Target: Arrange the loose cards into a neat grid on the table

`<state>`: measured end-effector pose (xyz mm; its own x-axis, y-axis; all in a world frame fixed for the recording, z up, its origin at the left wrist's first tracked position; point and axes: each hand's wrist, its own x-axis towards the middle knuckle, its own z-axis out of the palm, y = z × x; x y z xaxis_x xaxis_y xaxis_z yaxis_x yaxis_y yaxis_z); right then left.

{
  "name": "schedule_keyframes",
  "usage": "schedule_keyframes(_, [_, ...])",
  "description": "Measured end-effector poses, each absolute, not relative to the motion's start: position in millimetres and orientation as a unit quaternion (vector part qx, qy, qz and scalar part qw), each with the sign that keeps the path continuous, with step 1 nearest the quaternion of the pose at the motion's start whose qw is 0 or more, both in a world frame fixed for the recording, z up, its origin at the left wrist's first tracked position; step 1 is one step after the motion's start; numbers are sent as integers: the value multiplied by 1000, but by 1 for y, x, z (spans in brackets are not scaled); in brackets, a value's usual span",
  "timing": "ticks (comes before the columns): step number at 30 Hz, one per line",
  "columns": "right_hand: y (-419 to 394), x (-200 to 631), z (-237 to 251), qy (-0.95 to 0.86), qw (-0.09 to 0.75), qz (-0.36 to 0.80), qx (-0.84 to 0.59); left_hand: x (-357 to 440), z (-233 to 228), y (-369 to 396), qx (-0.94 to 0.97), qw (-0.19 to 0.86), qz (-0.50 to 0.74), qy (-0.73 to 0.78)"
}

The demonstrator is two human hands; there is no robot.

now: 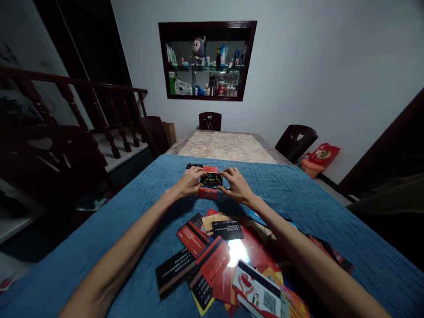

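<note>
Pinching a black card (212, 180) between two hands

Gripping the card's left end, the left hand (191, 180) sets its thumb on the near side and its fingers on the far side; the right hand (237, 184) pinches the right end likewise; the card lies between them, above the blue cloth (142, 216), gold and white print on its face; a near red card (207, 193) shows just this side of it, though whether the two touch I cannot tell; a far red card (211, 169) and a dark card (194, 166) lie just beyond.

Nearer the person, between and under the forearms, a loose pile (220, 260) of cards overlaps on the cloth, red, black, yellow and white; a white card (256, 289) with a square code lies tilted on top near the bottom; a bright glare sits mid-pile.

Past the cloth, the table (225, 145) shows a patterned, pale top; a chair (210, 121) stands at its far end; on the wall behind, a cabinet (162, 62) holds a purple toy (198, 47) among bottles; right of the table, a red bag (325, 153) rests by an orange bin (312, 168).
</note>
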<state>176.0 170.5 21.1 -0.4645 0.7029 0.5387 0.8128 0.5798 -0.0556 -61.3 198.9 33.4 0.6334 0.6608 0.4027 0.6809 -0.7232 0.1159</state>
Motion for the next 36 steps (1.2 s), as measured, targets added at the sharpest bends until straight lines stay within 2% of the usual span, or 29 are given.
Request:
schedule_keyframes(12, [194,167,1,-831,175,-51,-525,-57,8,232,-900,-14,-151,-408])
schedule_keyframes(36, [214,162,-1,-829,117,12,-547,-59,-10,251,-901,-1,-90,-423])
